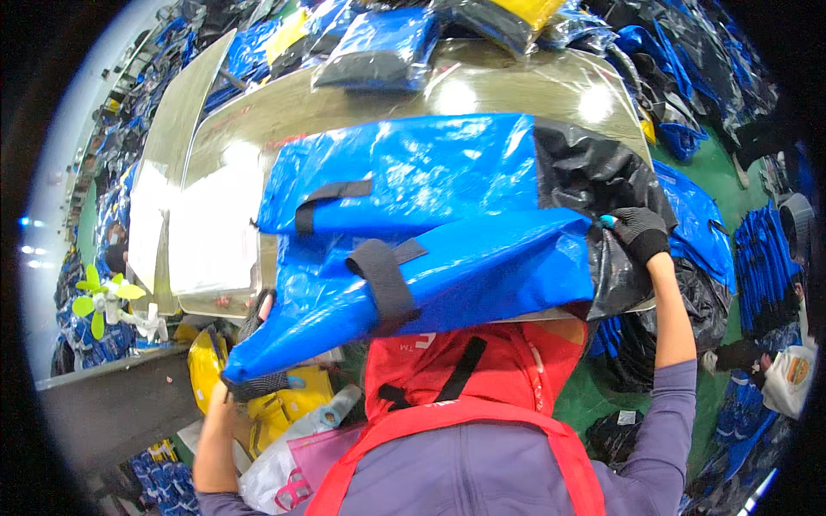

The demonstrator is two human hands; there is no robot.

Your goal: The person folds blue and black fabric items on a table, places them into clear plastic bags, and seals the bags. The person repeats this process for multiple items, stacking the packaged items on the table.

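Observation:
A large blue waterproof bag [456, 168] with a black end and black webbing straps lies across the table before me. Its near side is lifted into a slanting fold. At the lower left corner of that fold, my left hand [261, 385], in a dark glove, is closed on the blue material, which hides part of its fingers. On the right, my right hand [641, 234], in a grey glove with light-blue fingertips, grips the bag's edge where blue meets black. One black strap [383, 284] stands up in a loop on the raised part.
The shiny table [516, 82] carries clear-wrapped blue and black packages [379, 47] along its far edge. White sheets [215, 224] lie at the left. Yellow pieces [288, 408] and a green-bladed fan [103, 297] are at lower left. Stacked blue bags [761, 267] stand on the right.

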